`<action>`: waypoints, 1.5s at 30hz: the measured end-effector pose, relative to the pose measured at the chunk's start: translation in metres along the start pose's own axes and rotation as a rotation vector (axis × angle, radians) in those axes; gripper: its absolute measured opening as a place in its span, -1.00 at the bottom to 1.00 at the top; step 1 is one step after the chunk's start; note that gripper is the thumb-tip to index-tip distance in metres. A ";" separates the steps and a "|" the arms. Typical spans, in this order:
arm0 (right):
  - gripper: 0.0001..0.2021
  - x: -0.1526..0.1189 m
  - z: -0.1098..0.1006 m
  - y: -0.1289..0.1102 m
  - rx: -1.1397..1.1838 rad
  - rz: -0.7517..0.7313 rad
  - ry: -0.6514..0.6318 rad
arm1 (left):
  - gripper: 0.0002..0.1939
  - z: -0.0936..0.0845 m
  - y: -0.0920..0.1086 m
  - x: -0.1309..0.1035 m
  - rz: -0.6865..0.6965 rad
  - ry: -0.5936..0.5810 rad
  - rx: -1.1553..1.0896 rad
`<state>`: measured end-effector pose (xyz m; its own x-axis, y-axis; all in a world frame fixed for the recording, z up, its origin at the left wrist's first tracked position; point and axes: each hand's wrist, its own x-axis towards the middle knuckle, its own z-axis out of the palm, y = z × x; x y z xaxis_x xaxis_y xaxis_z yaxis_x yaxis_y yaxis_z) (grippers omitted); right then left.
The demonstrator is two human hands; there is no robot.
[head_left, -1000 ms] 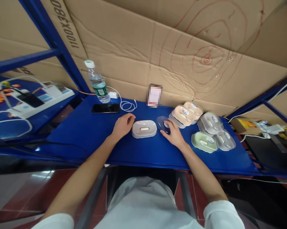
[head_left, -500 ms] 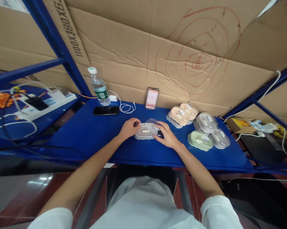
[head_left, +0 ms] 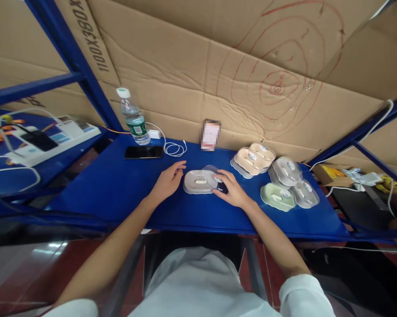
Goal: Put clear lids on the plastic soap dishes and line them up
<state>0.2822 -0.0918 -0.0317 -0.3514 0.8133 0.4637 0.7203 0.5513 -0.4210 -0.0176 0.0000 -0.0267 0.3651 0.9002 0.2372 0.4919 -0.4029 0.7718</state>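
A pale grey oval box (head_left: 193,182) with a white handle lies on the blue table (head_left: 119,189) in front of me. My left hand (head_left: 168,180) is just left of it, fingers apart, touching nothing. My right hand (head_left: 230,187) is at the box's right end, its thumb and fingers closed round a clear round piece (head_left: 211,173) that overlaps the box top. Something dark shows between that thumb and the fingers; I cannot make it out.
To the right lie peach boxes (head_left: 248,161), grey boxes (head_left: 286,171) and a green box (head_left: 277,196). A water bottle (head_left: 135,123), black phone (head_left: 144,152) and white cable (head_left: 175,149) are back left. A pixelated phone (head_left: 211,135) leans on the cardboard.
My left hand has let go of the left end of the grey box and moved away to the left. My right hand stays at the right end.
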 end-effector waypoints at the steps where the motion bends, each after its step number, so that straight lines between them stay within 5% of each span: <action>1: -0.46 0.000 -0.003 -0.001 -0.004 -0.002 -0.004 | -0.44 -0.003 0.000 -0.011 -0.004 -0.010 -0.014; 6: -0.45 0.007 -0.016 -0.006 -0.011 -0.070 -0.055 | -0.01 0.006 0.001 -0.053 0.013 -0.079 0.107; 17: -0.50 0.038 -0.013 -0.021 0.041 -0.137 -0.295 | -0.10 0.031 -0.008 -0.046 0.072 -0.037 0.314; 31: -0.35 -0.081 -0.011 -0.080 -0.313 0.035 -0.121 | -0.35 0.035 0.022 -0.122 0.366 -0.078 0.264; 38: -0.27 -0.096 -0.017 -0.060 -0.366 0.303 0.046 | -0.84 0.024 0.029 -0.129 0.462 0.061 0.086; 45: -0.31 -0.096 -0.027 -0.031 -0.341 0.307 0.081 | -0.86 0.019 0.034 -0.121 0.409 0.116 0.149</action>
<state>0.3103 -0.1922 -0.0421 -0.0527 0.9047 0.4228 0.9441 0.1831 -0.2740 -0.0300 -0.1260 -0.0404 0.4664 0.6711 0.5763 0.4375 -0.7412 0.5092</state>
